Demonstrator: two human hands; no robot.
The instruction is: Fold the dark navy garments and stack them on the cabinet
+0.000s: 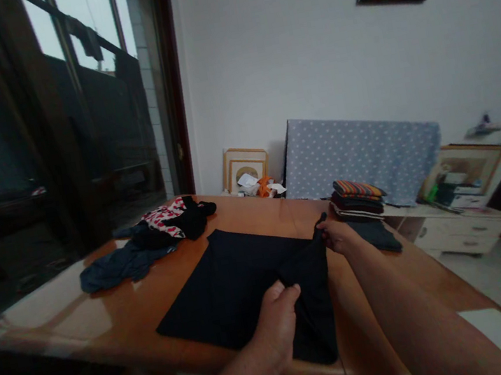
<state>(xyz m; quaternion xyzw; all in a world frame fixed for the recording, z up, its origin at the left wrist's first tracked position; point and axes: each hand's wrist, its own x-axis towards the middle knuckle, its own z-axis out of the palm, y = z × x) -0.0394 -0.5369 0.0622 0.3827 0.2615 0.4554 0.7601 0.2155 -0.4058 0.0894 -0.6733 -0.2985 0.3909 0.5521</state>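
Note:
A black garment (245, 266) lies spread on the wooden table in front of me, mostly flat, with creases on its right side. I cannot tell which kind of garment it is. My left hand (278, 318) is closed on the cloth near its right-hand part, thumb on top. At the garment's far right corner, my right hand (335, 236) pinches the edge and holds it slightly raised from the table. The fingertips of my left hand are partly hidden by the cloth.
A stack of folded clothes (358, 199) stands right of my right hand, beside a dark folded piece (375, 235). Loose clothes (123, 262) are heaped at the left on the table (254, 209). Behind are a dotted grey cloth (361, 155) and a low cabinet (462, 231).

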